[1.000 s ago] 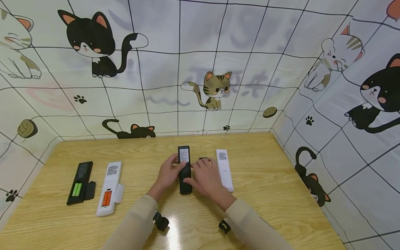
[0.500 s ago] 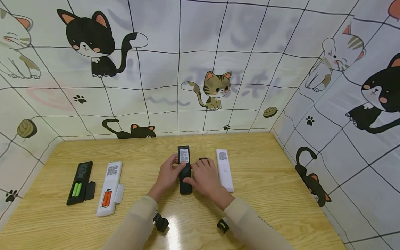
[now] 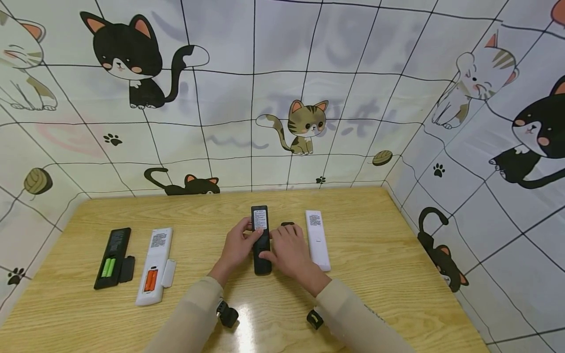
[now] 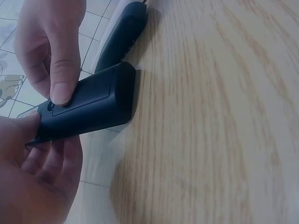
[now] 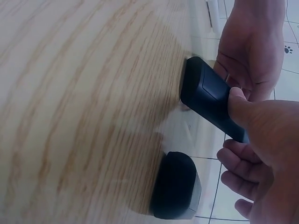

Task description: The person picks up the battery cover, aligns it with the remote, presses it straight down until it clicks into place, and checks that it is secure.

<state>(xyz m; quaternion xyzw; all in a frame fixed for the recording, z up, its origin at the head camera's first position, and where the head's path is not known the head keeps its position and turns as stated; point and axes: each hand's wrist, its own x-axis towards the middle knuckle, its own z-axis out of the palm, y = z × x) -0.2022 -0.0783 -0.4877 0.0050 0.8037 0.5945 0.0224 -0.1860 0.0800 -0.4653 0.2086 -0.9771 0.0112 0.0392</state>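
Note:
A black remote control [image 3: 262, 245] lies back side up in the middle of the wooden table, its white label at the far end. My left hand [image 3: 237, 245] grips it from the left, thumb on the back and fingers under the edge. From the other side my right hand [image 3: 289, 252] holds it too, with the thumb pressing on the battery cover [image 4: 88, 95]. That cover sits in place. A second black remote [image 5: 175, 186] lies under and beside my right hand, so only its far tip shows in the head view.
To the right lies a white remote [image 3: 318, 240], back up. On the left are a black remote [image 3: 113, 250] showing green batteries and a white remote [image 3: 155, 260] showing orange ones, each with its loose cover beside it. Cat-print cloth [image 3: 229, 98] walls in the table.
My right wrist has shifted very slightly left. Both hands stay on the black remote control, and it remains in the same place with its cover on.

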